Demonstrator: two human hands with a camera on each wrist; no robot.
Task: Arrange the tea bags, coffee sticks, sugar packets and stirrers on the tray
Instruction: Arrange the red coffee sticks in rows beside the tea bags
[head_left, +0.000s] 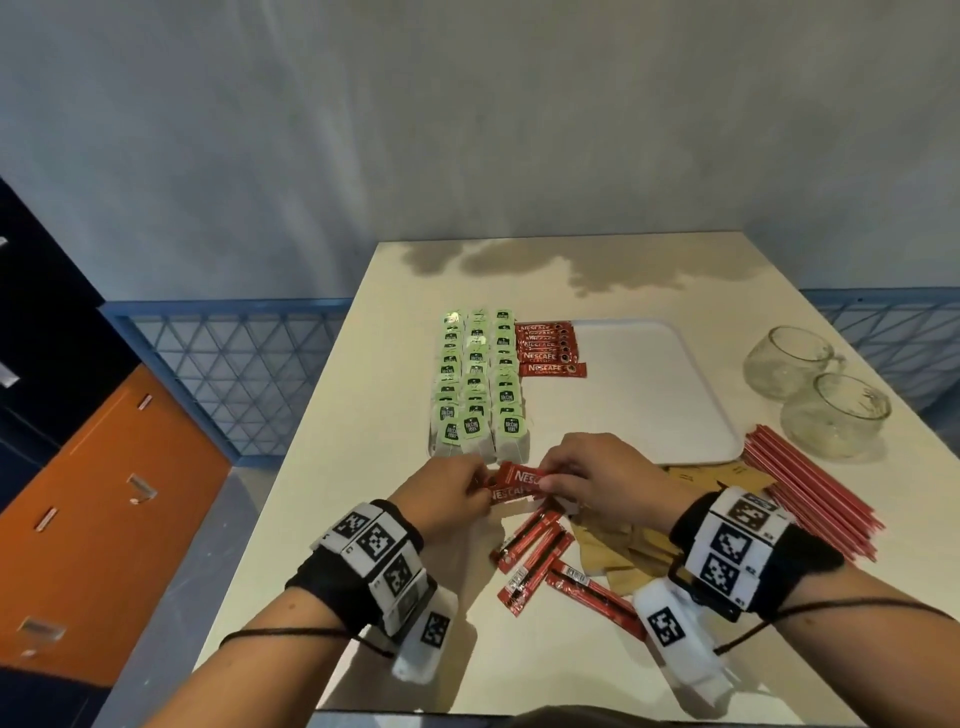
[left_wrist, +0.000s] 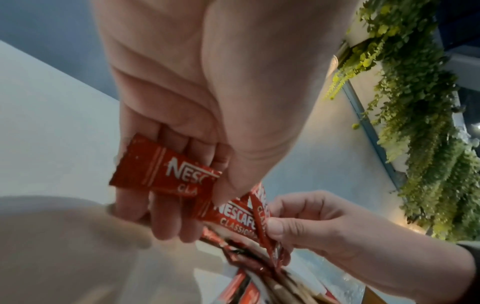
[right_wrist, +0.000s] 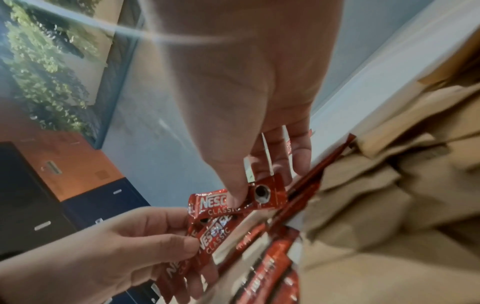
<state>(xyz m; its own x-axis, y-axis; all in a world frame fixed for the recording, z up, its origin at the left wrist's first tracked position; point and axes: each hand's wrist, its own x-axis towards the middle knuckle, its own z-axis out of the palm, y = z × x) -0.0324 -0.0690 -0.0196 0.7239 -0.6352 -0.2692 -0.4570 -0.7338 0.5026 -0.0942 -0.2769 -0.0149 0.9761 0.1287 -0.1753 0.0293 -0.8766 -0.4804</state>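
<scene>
The desk (head_left: 322, 519) fills the lower middle of the head view, pale and running up to the grey wall. On it, right of centre, lies the white tray (head_left: 675, 384), most of it bare. Along its left edge sit three columns of green-tagged tea bags (head_left: 475, 384), and just right of them, at the tray's upper left corner, a short stack of red coffee sticks (head_left: 548, 345) lying flat.

At the right of the frame two glass cups (head_left: 810, 389) stand beside the tray, off it, the nearer one just above a bundle of red stirrers (head_left: 810, 488) that slants down toward the lower right. Brown sugar packets (head_left: 618, 551) lie in a loose heap under my right wrist, below the tray's near edge, and a few loose sticks (head_left: 535, 556) are scattered face down in the lower centre, beside that heap.

My left hand (head_left: 452, 493) and my right hand (head_left: 597, 478) meet just below the tea bags, in front of the tray's near left corner. Between them I hold a small bunch of held sticks (head_left: 514, 486). In the left wrist view my left thumb and fingers (left_wrist: 166, 216) pinch one end of a stick; in the right wrist view my right thumb presses another stick against my fingers (right_wrist: 301, 156). Both hands are curled closed around the sticks, above the desk.
</scene>
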